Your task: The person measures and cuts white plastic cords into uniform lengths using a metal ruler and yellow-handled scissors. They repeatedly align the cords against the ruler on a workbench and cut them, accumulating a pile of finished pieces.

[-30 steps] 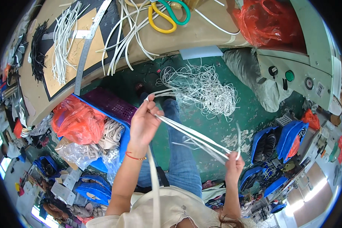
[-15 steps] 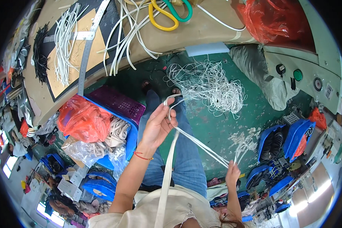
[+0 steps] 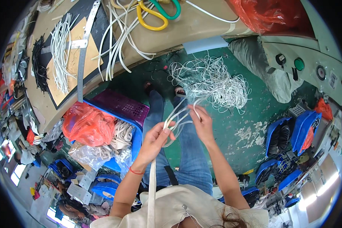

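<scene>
my left hand (image 3: 155, 138) pinches the white cord strands (image 3: 178, 114) tight so they stay bunched; my right hand (image 3: 202, 123) curls closed round their loop, feeding from the tangled cord pile (image 3: 212, 81)

Floor: green painted concrete floor (image 3: 250, 125), paint worn off in pale patches at right.
Furniture: long brown workbench (image 3: 201, 28) across the far side, curving down the left.
Machine: pale cabinet (image 3: 311, 57) at far right, with a green button.
Storage: blue bins (image 3: 292, 133) stacked at right.
Light: bright windows (image 3: 11, 178) at near left.
</scene>
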Tool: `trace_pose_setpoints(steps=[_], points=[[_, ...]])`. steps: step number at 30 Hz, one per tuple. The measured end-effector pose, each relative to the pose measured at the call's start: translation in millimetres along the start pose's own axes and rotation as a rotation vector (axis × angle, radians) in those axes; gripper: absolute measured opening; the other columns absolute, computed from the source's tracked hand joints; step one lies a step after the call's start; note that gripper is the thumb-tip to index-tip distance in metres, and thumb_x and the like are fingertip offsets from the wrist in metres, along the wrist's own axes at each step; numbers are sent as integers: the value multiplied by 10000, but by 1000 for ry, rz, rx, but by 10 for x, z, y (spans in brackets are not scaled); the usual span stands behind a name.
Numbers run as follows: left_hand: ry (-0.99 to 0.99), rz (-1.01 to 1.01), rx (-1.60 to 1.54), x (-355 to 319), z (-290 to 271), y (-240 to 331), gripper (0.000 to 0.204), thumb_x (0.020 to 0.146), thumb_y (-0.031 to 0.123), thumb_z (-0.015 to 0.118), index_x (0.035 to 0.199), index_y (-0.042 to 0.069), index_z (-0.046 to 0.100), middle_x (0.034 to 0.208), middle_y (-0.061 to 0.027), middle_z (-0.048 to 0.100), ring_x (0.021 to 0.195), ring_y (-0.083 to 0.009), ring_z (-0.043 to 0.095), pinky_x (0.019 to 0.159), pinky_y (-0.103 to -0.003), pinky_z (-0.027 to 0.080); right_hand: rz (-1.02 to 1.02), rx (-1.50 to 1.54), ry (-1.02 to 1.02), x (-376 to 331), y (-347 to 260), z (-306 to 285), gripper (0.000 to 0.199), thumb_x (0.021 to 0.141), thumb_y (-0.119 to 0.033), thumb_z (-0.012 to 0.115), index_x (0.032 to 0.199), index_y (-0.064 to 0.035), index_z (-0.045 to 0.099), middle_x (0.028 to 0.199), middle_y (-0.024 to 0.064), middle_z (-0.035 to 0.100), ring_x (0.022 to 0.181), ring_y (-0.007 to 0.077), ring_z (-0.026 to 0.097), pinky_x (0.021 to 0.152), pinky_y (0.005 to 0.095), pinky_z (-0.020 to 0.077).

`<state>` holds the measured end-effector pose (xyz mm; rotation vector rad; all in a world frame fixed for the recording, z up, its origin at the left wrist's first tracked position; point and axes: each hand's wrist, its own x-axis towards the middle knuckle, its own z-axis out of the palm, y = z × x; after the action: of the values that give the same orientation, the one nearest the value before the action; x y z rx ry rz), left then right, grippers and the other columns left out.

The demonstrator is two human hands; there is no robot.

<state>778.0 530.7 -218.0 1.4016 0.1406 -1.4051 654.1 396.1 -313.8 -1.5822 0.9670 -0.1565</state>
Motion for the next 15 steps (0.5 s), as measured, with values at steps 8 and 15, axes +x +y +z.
trace_pose_setpoints(steps=[8, 15], points=[[26, 48, 60, -89, -150, -65, 318, 927, 166, 471, 1204, 10, 482, 743, -23, 584, 526, -18, 328, 481, -166, 267, 171, -95, -318, 200, -137, -135, 142, 824, -109, 601, 911, -14, 661, 901, 72, 625, 767, 156, 585, 622, 267, 446], [-83, -101, -212, -102, -340, 78, 296, 917, 144, 478, 1180, 11, 498, 763, -36, 598, 515, -17, 328, 470, -165, 252, 78, 100, -438, 57, -344, -143, 164, 820, -131, 618, 940, -37, 676, 860, 45, 612, 717, 107, 534, 632, 241, 407]])
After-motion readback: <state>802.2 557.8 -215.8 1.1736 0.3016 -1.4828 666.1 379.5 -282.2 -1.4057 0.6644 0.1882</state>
